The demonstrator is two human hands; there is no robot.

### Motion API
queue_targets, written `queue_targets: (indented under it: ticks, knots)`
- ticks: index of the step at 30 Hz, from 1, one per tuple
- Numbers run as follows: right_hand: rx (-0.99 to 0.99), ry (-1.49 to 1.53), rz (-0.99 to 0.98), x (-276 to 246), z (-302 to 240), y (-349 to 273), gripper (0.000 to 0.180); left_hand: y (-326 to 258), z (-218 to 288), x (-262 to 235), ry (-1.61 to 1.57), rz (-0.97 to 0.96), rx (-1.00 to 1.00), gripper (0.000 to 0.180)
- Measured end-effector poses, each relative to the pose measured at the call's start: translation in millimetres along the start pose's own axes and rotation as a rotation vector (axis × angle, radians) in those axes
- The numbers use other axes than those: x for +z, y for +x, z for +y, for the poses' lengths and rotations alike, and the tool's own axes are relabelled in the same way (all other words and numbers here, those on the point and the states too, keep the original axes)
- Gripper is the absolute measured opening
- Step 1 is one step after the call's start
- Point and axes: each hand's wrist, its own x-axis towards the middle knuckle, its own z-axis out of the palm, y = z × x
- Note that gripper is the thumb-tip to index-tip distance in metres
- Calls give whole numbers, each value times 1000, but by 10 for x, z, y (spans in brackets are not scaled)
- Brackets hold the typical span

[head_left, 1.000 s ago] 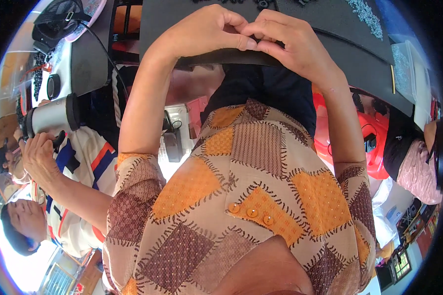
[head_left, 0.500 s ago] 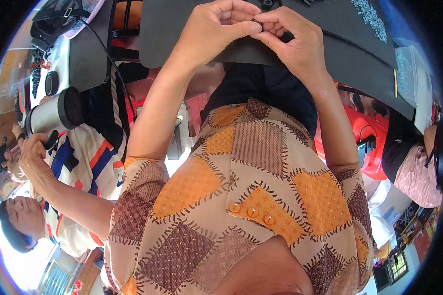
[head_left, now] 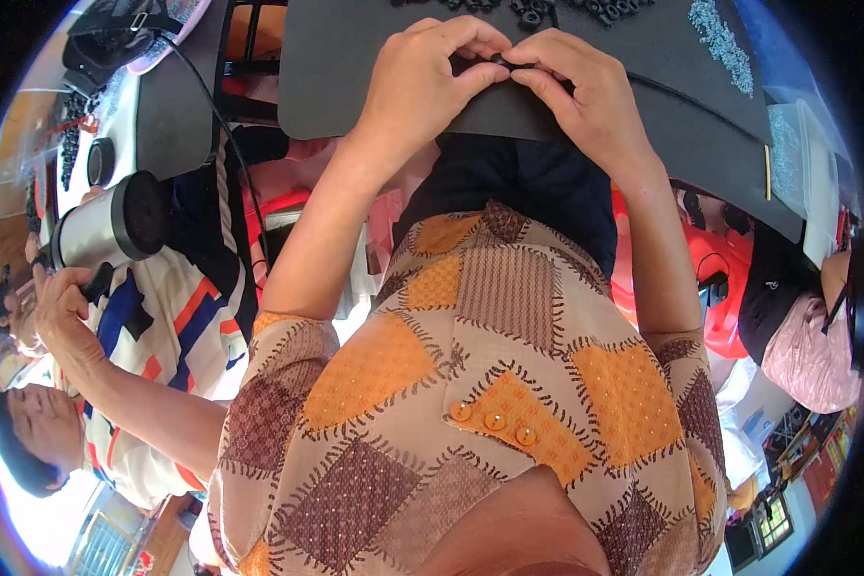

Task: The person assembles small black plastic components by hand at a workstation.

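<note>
Over the near part of a black table, both of my hands meet fingertip to fingertip. A small black part, perhaps rubber or plastic, sits between them, mostly covered by the fingers. My left hand pinches it from the left between thumb and forefinger. From the other side, my right hand pinches at the same piece with thumb and fingers. Several small black ring-shaped parts lie just beyond the hands at the top edge of the picture.
A strip of pale blue bits lies at the far right, near a clear plastic box. A dark cord-like strip crosses the table's right side. At left, a co-worker sits beside a silver-and-black cylinder.
My hands sit slightly lower in the picture, still together on the small black part. The view has shifted a little, and more of the black ring-shaped parts show beyond them.
</note>
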Motion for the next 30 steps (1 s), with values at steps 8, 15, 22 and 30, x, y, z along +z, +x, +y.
queue_targets:
  ticks: [8, 15, 22, 30]
  knots:
    - [-86, -80, 39, 64, 93, -11, 16, -44, -60, -16, 163, 81, 69, 20]
    - [16, 680, 9, -86, 223, 183, 12, -76, -82, -19, 193, 52, 30, 22]
    - [175, 453, 135, 74, -53, 266, 10, 51, 8, -119, 341, -27, 104, 20]
    - [376, 271, -36, 12, 10, 103, 12, 306, 361, -194, 363, -281, 116, 16]
